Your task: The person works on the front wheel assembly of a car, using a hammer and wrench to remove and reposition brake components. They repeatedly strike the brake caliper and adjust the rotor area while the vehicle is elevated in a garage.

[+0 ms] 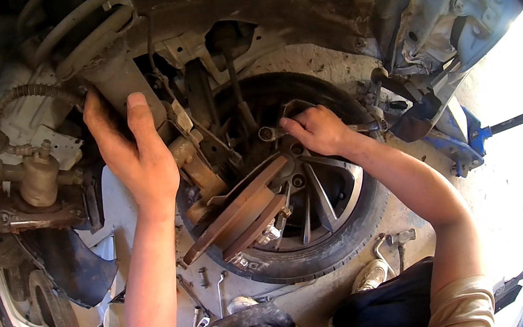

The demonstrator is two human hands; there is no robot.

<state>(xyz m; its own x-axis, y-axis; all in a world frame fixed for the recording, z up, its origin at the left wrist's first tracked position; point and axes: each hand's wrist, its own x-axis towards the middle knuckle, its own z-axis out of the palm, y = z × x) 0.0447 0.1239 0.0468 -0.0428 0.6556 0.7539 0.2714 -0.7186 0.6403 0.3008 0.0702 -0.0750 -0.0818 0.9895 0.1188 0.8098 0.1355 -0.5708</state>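
Floor [408, 210]: wheel [330, 210] underneath
Wrench [362, 127]: ran kinda sideways, right hand [319, 130] clutched it
Strut [120, 83]: left hand [141, 160] spread against it

Ground [511, 182] to your right: white glare, detail lost
Your right hand [318, 130]: brightly lit, sharp
Wheel arch [299, 1]: dimmer, shaded
Picture corners: black, lines bowed

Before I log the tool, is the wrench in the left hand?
No: the right hand grips the wrench, while the left hand is at the strut.
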